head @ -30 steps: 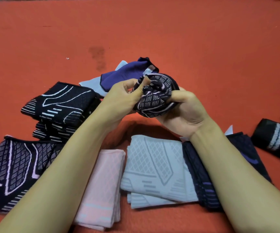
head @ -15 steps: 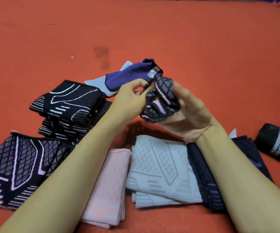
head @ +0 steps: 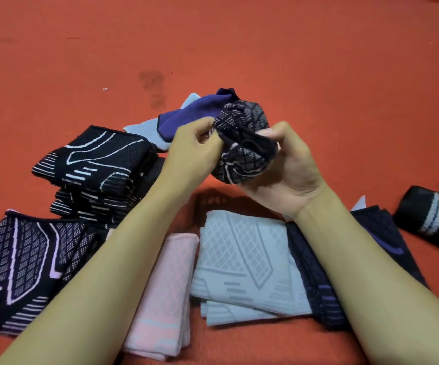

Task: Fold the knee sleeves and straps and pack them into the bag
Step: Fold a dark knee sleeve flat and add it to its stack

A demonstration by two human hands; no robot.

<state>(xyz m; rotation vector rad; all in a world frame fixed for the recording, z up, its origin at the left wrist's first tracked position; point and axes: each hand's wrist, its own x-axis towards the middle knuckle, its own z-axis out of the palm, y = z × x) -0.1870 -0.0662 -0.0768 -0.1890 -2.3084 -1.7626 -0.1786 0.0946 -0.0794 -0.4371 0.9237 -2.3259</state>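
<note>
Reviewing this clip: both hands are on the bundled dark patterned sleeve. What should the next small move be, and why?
Probably tuck the loose edge in to finish the bundle. The left hand pinches the dark patterned sleeve at its side while the right hand cups it from below, held above the folded grey sleeve, and a rim of fabric still stands loose at the top. No bag is in view.

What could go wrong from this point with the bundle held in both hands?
The rolled dark knee sleeve is pinched only by fingertips of the left hand and right hand; it might spring open. If dropped, it could land on the grey folded sleeve and disturb it.
</note>
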